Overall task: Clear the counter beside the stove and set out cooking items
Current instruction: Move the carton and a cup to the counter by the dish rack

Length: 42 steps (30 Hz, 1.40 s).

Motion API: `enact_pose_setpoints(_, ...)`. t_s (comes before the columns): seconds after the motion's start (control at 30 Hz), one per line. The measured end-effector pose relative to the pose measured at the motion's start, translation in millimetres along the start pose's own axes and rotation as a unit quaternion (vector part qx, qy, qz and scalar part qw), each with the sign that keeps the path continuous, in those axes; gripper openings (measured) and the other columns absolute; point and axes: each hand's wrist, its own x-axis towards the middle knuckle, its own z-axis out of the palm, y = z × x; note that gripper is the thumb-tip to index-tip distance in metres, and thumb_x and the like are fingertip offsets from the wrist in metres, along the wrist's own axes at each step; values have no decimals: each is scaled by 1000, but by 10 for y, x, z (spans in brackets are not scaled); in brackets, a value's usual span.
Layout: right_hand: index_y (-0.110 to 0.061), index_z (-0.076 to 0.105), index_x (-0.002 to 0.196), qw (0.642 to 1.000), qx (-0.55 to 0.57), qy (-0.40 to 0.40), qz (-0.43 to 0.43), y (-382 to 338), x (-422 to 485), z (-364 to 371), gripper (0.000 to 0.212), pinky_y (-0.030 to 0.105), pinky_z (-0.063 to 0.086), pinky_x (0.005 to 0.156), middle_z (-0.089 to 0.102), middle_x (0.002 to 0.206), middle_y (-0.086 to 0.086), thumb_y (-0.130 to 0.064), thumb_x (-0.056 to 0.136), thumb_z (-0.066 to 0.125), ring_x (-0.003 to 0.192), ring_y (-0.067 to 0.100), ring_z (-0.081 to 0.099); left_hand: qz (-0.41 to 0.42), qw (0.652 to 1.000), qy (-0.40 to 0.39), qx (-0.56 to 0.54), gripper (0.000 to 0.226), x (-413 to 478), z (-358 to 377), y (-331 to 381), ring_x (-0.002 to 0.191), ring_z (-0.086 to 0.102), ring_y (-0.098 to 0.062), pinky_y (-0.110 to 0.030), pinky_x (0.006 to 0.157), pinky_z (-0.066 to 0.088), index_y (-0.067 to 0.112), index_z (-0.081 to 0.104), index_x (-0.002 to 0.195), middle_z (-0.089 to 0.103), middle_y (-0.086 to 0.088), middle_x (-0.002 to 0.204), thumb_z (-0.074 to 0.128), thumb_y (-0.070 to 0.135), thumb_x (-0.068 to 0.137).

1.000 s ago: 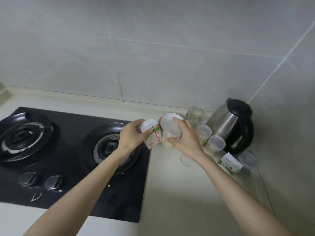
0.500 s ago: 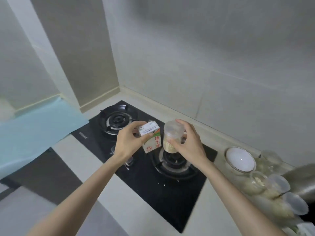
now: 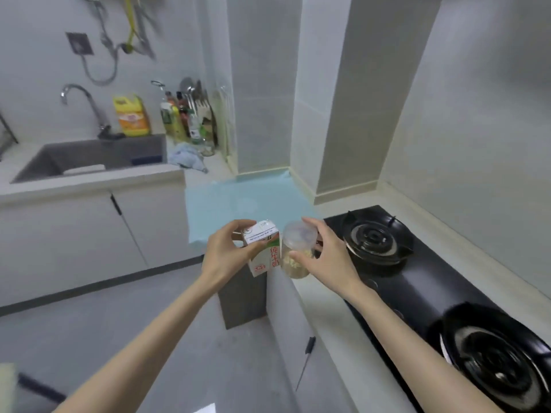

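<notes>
My left hand [image 3: 226, 253] grips a small white milk carton [image 3: 264, 251] with red and green print. Right beside it, my right hand [image 3: 329, 254] holds a clear plastic jar [image 3: 295, 254] with a lid and some pale bits at the bottom. Both are carried in the air above the counter's front edge, just left of the black gas stove [image 3: 417, 278]. Carton and jar nearly touch each other.
A light blue mat [image 3: 238, 204] covers the counter section beyond my hands. Further left are a grey sink [image 3: 89, 159] with a tap, a yellow detergent bottle [image 3: 132, 116], sauce bottles and a blue cloth [image 3: 187, 158]. White cabinets and a grey floor lie below.
My view has swung left, away from the kettle corner toward the sink. Both hands have carried the carton and the jar leftwards past the stove burners.
</notes>
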Motion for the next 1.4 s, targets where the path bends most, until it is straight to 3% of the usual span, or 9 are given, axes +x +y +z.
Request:
enact_pose_setpoints(0.17,-35,43,133,998,1,-52,-25,-579,400,1077,69,32,48,95,48,135,-13,-33,73,78,120,12,48,-40,997,62,6,43,112,-1123,-587,89,58,2,-35,66,60,22,66,110,63,16,91,82,29,70)
enact_pose_setpoints(0.37,-31,43,134,989,28,-123,-71,-1245,769,2278,68,28,47,94,48,136,-9,-30,76,77,118,12,48,-80,986,142,21,38,110,-2350,-1152,91,60,-1,-40,61,60,26,67,104,63,22,91,82,27,69)
enact_pose_setpoints(0.47,-33,44,133,983,36,-157,-94,-1507,956,2765,67,32,48,97,48,133,-11,-32,74,77,116,10,47,-99,978,183,27,35,118,-2799,-1362,90,60,-3,-39,55,59,27,67,102,64,21,91,81,23,70)
enact_pose_setpoints(0.6,-35,44,132,971,52,-203,-114,-1819,1254,3370,67,32,46,98,47,132,-12,-32,74,76,115,10,47,-118,963,233,65,32,182,-3348,-1670,89,60,1,-31,66,58,36,65,97,64,25,90,80,27,70)
enact_pose_setpoints(0.7,-35,43,132,963,52,-221,-141,-1995,1501,3831,68,31,45,98,47,134,-12,-32,73,77,118,8,45,-132,952,267,76,33,281,-3688,-1900,88,60,3,-31,64,58,38,64,97,63,25,89,80,28,70)
enact_pose_setpoints(0.87,-32,44,133,947,68,-261,-175,-2295,2051,4643,68,33,45,99,47,135,-9,-30,73,76,119,10,46,-154,931,317,100,33,625,-4239,-2320,87,58,5,-14,65,46,32,66,101,62,25,88,80,29,71)
enact_pose_setpoints(1.13,-32,43,130,918,83,-320,-220,-2911,3286,5920,67,38,45,100,47,131,-9,-31,71,76,117,9,45,-187,896,386,114,38,1600,-5237,-2878,88,58,0,-9,64,41,25,66,109,64,15,96,79,28,74)
enact_pose_setpoints(1.4,-26,43,132,895,90,-360,-247,-3570,4018,7073,68,33,43,98,47,134,-4,-26,73,76,120,14,44,-219,863,438,124,34,2130,-6197,-3382,89,59,-3,-14,68,45,28,65,104,65,15,95,79,27,73)
